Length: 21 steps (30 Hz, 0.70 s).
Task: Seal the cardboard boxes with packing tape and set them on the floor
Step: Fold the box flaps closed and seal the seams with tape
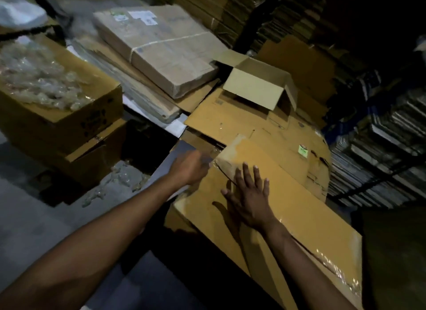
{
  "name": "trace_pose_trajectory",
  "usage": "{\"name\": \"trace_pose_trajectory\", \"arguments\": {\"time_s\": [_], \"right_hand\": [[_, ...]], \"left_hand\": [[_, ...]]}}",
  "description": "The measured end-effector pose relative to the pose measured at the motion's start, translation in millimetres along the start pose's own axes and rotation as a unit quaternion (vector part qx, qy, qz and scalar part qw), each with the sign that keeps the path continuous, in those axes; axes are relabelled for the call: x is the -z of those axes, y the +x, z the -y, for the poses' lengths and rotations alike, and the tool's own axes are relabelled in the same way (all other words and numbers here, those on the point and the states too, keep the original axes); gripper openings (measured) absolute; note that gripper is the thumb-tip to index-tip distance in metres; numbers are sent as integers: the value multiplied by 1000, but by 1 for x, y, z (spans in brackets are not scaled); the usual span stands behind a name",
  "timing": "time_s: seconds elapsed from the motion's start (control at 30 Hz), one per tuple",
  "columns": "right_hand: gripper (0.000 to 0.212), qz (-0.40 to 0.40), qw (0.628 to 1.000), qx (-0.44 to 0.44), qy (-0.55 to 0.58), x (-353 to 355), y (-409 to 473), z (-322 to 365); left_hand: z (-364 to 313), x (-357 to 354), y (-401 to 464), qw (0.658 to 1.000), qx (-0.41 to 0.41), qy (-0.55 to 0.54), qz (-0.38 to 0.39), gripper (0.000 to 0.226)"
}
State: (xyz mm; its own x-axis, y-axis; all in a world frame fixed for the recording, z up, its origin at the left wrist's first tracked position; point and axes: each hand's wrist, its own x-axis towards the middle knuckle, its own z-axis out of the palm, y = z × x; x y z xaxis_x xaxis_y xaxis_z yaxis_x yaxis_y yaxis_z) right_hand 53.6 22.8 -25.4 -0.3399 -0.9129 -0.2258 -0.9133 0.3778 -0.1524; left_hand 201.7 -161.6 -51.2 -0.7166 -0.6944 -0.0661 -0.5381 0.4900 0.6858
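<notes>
Two bare hands work at a long, flat cardboard box (288,206) in the near right of a dim storeroom. The box is yellow-brown, its top flaps closed, with a strip of glossy clear tape (334,266) glinting along the seam toward its near right end. It lies on a spread of flattened cardboard sheets (230,118). The right hand (247,194) rests flat on the box top, fingers straight and spread, holding nothing. The left hand (191,169) reaches to the box's far left corner; it is blurred, and whether it holds anything cannot be told. Just beyond, a small pale open carton (253,88) stands with its flaps up. Farther left lies a string-tied bundle of cardboard (161,49) bearing white labels. At far left an open brown box (69,116) brims with crumpled clear plastic (39,74), stacked on another box. Grey floor (34,217) shows at the near left.
</notes>
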Motion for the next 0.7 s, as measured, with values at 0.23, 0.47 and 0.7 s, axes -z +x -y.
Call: {"name": "trace_pose_trajectory", "arguments": {"time_s": [0.23,0.47,0.7], "right_hand": [[82,1,986,-161,38,6,-128,-123],[78,-76,964,-242,81,20,-197,-256],[79,-49,962,-213,164,21,-184,-348]], "left_hand": [[-88,-70,-72,976,-205,0,-76,54],[-200,-193,-146,976,-194,89,39,83],[-310,-283,-226,959,-119,197,166,120]]}}
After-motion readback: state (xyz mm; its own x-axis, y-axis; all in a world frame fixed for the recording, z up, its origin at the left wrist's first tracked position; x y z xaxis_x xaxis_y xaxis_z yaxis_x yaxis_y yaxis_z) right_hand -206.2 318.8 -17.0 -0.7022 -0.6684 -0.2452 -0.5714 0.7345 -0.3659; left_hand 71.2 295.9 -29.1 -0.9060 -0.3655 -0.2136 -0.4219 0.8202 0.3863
